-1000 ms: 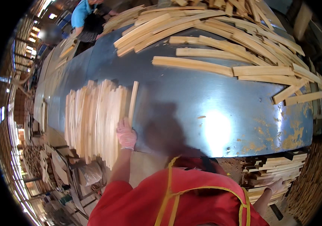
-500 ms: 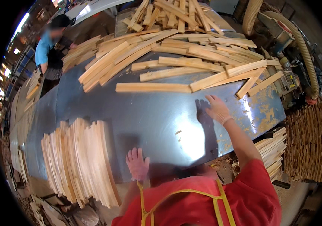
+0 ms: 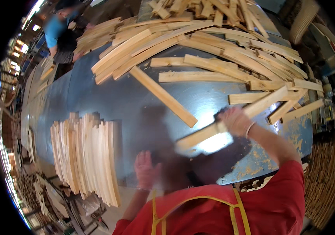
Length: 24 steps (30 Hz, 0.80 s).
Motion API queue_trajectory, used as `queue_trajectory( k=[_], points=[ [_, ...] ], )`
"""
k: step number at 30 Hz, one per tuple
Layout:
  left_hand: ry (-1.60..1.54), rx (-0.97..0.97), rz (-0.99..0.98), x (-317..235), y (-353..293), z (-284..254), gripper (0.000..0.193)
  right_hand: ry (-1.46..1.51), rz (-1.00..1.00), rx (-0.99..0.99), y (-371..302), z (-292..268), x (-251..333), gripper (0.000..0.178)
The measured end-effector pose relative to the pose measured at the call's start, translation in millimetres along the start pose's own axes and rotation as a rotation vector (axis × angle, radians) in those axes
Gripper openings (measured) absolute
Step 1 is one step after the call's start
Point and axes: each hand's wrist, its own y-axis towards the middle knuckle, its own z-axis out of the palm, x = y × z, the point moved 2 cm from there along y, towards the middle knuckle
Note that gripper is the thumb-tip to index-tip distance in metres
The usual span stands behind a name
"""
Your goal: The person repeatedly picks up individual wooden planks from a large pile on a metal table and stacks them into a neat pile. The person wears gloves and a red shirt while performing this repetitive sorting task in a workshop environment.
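My right hand (image 3: 236,121), in a pale glove, is closed around the middle of a wooden slat (image 3: 197,140). The slat slants over the dark metal tabletop (image 3: 132,105), its near end to the left and its far end toward the pile. By the table's near edge, my left hand (image 3: 147,171) is gloved and slightly blurred, its fingers stretched out and nothing in it. A single loose slat (image 3: 163,96) lies diagonally ahead of both hands. To the left of my left hand lies a row of slats (image 3: 85,152) packed side by side.
Many loose slats (image 3: 214,74) cover the table's far half, with a heap (image 3: 206,9) behind them. A person in a blue shirt (image 3: 56,31) stands at far left. A ribbed hose (image 3: 304,21) hangs at far right, above stacked wood (image 3: 328,180).
My right hand has closed on a slat and drawn it toward me. Another slat has swung from lying crosswise to a diagonal. The view has shifted slightly.
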Motion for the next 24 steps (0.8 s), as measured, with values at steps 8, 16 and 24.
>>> queue_trajectory(
  k=[8, 16, 24],
  points=[
    [-0.067, 0.163, 0.439, -136.8, 23.4, 10.9, 0.086, 0.584, -0.034, -0.899, 90.2, -75.4, 113.9, 0.063],
    [-0.176, 0.162, 0.171, -21.4, -41.6, 6.9, 0.050, 1.196, 0.064, -0.682, 80.2, -130.4, 90.5, 0.066],
    [-1.035, 0.008, -0.380, 92.1, -4.3, -67.2, 0.060, 2.092, -0.143, -0.367, 49.6, -44.7, 268.2, 0.090]
  ],
)
